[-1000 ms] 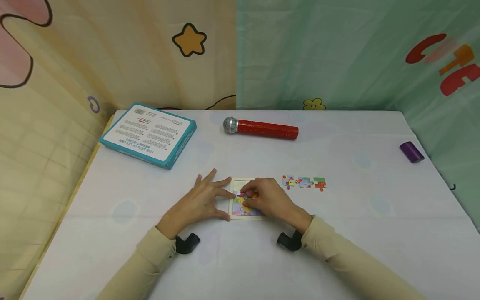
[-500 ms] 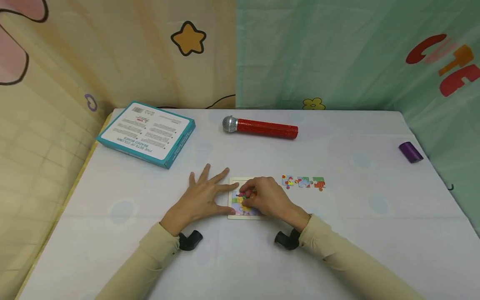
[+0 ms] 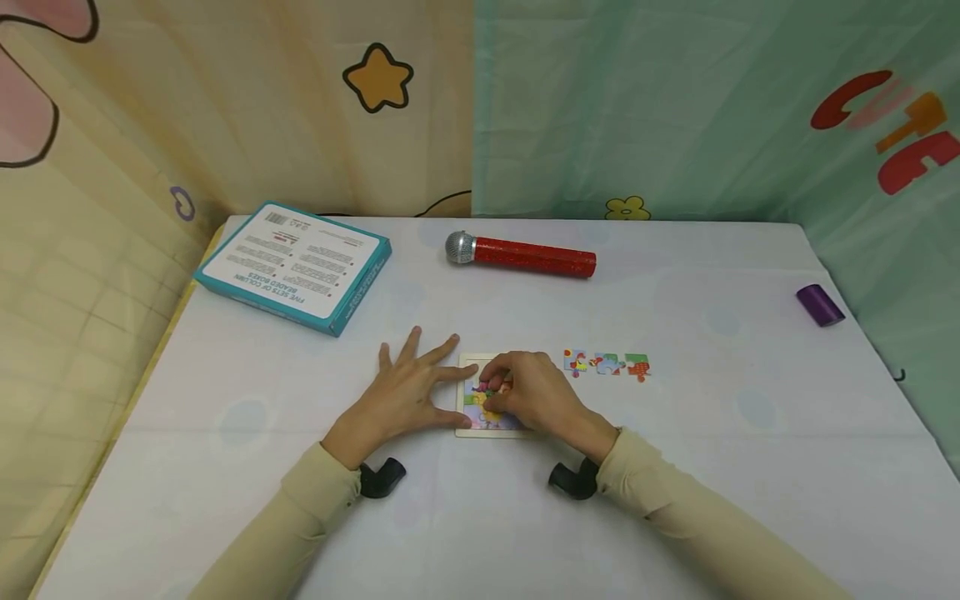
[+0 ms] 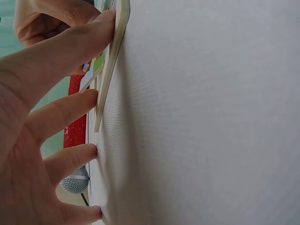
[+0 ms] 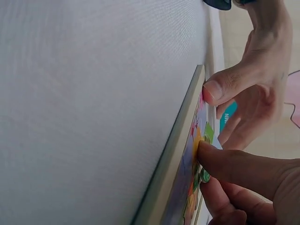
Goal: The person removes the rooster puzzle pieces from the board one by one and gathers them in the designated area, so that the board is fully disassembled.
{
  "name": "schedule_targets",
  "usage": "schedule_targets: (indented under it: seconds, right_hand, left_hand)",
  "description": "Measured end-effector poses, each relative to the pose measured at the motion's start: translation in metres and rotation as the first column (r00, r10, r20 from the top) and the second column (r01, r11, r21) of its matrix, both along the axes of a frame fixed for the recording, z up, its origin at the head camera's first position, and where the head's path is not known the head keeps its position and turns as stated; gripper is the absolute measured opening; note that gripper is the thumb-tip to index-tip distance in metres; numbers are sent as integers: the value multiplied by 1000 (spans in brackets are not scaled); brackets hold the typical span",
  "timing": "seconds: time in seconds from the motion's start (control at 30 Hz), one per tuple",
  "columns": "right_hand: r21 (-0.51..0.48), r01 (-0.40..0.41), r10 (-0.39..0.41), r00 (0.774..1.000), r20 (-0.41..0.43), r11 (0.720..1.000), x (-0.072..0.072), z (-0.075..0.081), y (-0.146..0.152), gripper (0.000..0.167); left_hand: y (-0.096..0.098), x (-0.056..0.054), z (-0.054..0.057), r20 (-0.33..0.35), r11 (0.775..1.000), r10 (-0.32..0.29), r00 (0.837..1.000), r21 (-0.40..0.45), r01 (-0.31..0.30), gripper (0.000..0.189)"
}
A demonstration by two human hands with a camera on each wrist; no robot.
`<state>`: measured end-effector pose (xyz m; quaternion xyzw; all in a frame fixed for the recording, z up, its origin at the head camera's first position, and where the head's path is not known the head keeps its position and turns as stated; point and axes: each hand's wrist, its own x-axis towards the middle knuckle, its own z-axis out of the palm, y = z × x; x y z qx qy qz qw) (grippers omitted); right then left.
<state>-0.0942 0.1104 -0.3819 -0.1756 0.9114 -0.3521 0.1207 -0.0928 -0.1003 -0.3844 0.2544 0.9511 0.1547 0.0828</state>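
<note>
A pale-framed jigsaw tray (image 3: 461, 421) lies on the table, partly filled with colourful pieces. Spread wide at its left side, my left hand (image 3: 401, 404) rests its thumb (image 4: 105, 21) on the frame's near corner and its index fingertip on the far part of that side. The other fingertips touch the tablecloth. My right hand (image 3: 536, 392) pinches a puzzle piece (image 5: 209, 132) with green on it, between thumb and fingers. In the right wrist view the piece stands tilted, low over the picture. The right hand hides the tray's right part in the head view.
Three loose puzzle pieces (image 3: 607, 365) lie in a row right of the tray. Behind it is a red toy microphone (image 3: 525, 256). A teal-edged box (image 3: 292, 267) sits at back left, a purple cylinder (image 3: 821, 305) near the right table edge.
My left hand has spread wider, its thumb sliding onto the tray's near-left corner and its index finger straightening at the upper left. The right hand stays almost still, pinching the piece.
</note>
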Motion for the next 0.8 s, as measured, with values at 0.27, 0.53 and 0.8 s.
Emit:
schedule_targets:
  seconds: [0.27,0.53,0.8]
  right_hand:
    - [-69,-12,10,1000,-20,998,1,-6,3,17]
    - [-201,-12,19,999,35,979,-1,-8,14,6]
    - [-228,103,-55,977,208,968,-3,0,61,8]
  left_hand:
    - [0,-1,-2,16,1000,6,1000,4,-6,71]
    - [0,-1,-1,36,1000,12,999,12,-13,72]
    - [1,0,-1,48,999,23,999,26,-24,74]
